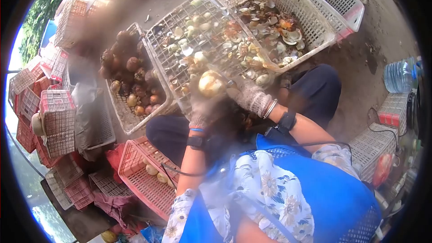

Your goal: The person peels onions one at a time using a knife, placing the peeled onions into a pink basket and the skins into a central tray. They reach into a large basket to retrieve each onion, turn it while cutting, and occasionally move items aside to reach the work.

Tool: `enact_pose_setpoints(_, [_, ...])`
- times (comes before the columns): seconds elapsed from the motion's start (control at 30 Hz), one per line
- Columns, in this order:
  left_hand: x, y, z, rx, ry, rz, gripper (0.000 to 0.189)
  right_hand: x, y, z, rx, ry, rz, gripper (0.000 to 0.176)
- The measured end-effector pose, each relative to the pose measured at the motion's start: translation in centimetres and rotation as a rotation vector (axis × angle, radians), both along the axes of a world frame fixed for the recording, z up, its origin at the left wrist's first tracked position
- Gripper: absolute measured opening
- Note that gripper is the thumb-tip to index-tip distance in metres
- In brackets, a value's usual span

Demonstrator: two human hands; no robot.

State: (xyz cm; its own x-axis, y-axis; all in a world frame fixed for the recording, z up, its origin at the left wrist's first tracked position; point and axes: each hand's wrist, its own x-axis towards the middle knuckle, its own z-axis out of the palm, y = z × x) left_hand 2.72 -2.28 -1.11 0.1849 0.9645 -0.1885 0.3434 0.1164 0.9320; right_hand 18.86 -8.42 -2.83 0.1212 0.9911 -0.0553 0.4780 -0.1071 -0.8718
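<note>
A pale, partly peeled onion (210, 84) sits in my gloved left hand (203, 108), whose fingers are wrapped round its underside. Close beside it, my gloved right hand (251, 96) is closed on a small tool (231, 83) with a metallic end, probably a knife; its blade cannot be made out. Both hands are above the near edge of an upturned mesh crate (158, 53), where onion peelings and pale pieces lie scattered. Left of it, a crate (118, 116) contains several brown, unpeeled onions (132, 64).
A deep crate (315, 47) full of peelings stands at the far right. By my left knee, a pink crate (135, 162) holds a few pale onions (151, 169). Stacked crates (58, 121) line the left side. A large water bottle (398, 76) stands at the right.
</note>
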Motion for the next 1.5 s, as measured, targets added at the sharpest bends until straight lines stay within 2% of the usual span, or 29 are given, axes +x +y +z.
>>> enact_pose_setpoints(0.03, [0.5, -0.4, 0.5, -0.057, -0.077, 0.018, 0.091, 0.6, -0.3, -0.9, -0.099, 0.007, 0.047, 0.040])
enact_pose_setpoints(0.13, [1.0, 0.0, 0.7, -0.075, -0.113, 0.001, 0.087, 1.4, -2.2, 1.8, -0.204, -0.030, 0.036, 0.041])
enact_pose_setpoints(0.17, [1.5, -0.1, 1.8, -0.056, -0.090, -0.024, 0.086, 1.5, -2.6, 2.0, -0.155, -0.032, 0.027, 0.043])
enact_pose_setpoints(0.2, [1.7, 0.0, 1.5, -0.058, -0.090, -0.026, 0.086, 1.7, -2.9, 1.9, -0.156, -0.031, 0.024, 0.043])
enact_pose_setpoints(0.27, [2.5, 0.1, 1.1, -0.038, -0.065, 0.011, 0.088, 1.8, -3.5, 1.5, -0.003, -0.082, -0.021, 0.041])
enact_pose_setpoints(0.33, [3.3, 0.1, 1.4, -0.063, -0.046, 0.047, 0.090, 2.0, -3.9, 1.6, -0.007, -0.101, -0.044, 0.043])
enact_pose_setpoints(0.43, [3.7, 0.3, 2.4, -0.153, -0.261, 0.110, 0.091, 2.3, -4.0, 1.5, -0.022, -0.072, 0.008, 0.047])
enact_pose_setpoints(0.47, [3.5, 0.4, 2.2, -0.154, -0.259, 0.110, 0.091, 2.4, -3.8, 1.3, -0.058, -0.090, -0.006, 0.049])
enact_pose_setpoints(0.63, [3.0, 0.8, 0.6, -0.031, -0.022, 0.040, 0.087, 3.1, -3.0, 3.0, -0.165, -0.012, -0.069, 0.049])
enact_pose_setpoints(0.7, [3.2, 0.7, 0.6, -0.056, -0.074, 0.044, 0.087, 3.0, -3.2, 2.7, -0.207, -0.004, 0.049, 0.048])
enact_pose_setpoints(0.77, [3.0, 0.9, 0.0, -0.083, -0.127, 0.057, 0.086, 2.7, -3.2, 1.7, -0.120, -0.018, -0.012, 0.048])
enact_pose_setpoints(0.83, [2.4, 1.1, -1.7, 0.099, -0.014, 0.022, 0.086, 2.5, -3.3, 1.5, -0.036, -0.025, -0.071, 0.047])
enact_pose_setpoints(0.9, [2.4, 1.1, -1.6, 0.088, -0.013, 0.014, 0.086, 2.8, -3.0, 2.7, -0.167, -0.056, 0.069, 0.046])
enact_pose_setpoints(1.03, [2.6, 1.3, -2.1, 0.101, -0.038, 0.031, 0.085, 3.1, -2.8, 3.5, -0.236, 0.012, 0.060, 0.045])
enact_pose_setpoints(1.17, [2.8, 1.3, -1.5, 0.108, -0.026, 0.025, 0.084, 2.9, -2.6, 2.5, -0.194, -0.083, 0.081, 0.044])
enact_pose_setpoints(1.23, [3.1, 1.0, 0.0, -0.009, -0.035, 0.034, 0.082, 3.0, -2.4, 2.5, -0.184, -0.085, 0.092, 0.044])
enact_pose_setpoints(1.27, [3.1, 1.0, -0.2, -0.012, -0.038, 0.034, 0.082, 3.2, -1.9, 3.2, -0.262, -0.095, 0.124, 0.042])
enact_pose_setpoints(1.33, [3.0, 0.7, -0.7, 0.154, 0.047, 0.026, 0.082, 3.9, -1.1, 3.9, -0.344, -0.107, 0.158, 0.040])
enact_pose_setpoints(1.37, [2.8, 0.7, -1.1, 0.150, 0.045, 0.025, 0.082, 4.4, -0.6, 4.0, -0.397, -0.120, 0.231, 0.039])
enact_pose_setpoints(1.43, [2.6, 1.0, -1.7, 0.300, 0.238, -0.050, 0.083, 5.3, 0.4, 4.7, -0.452, -0.143, 0.301, 0.037])
enact_pose_setpoints(1.5, [2.7, 1.3, -1.8, 0.295, 0.248, -0.052, 0.084, 5.3, 1.2, 6.0, -0.448, -0.305, 0.353, 0.035])
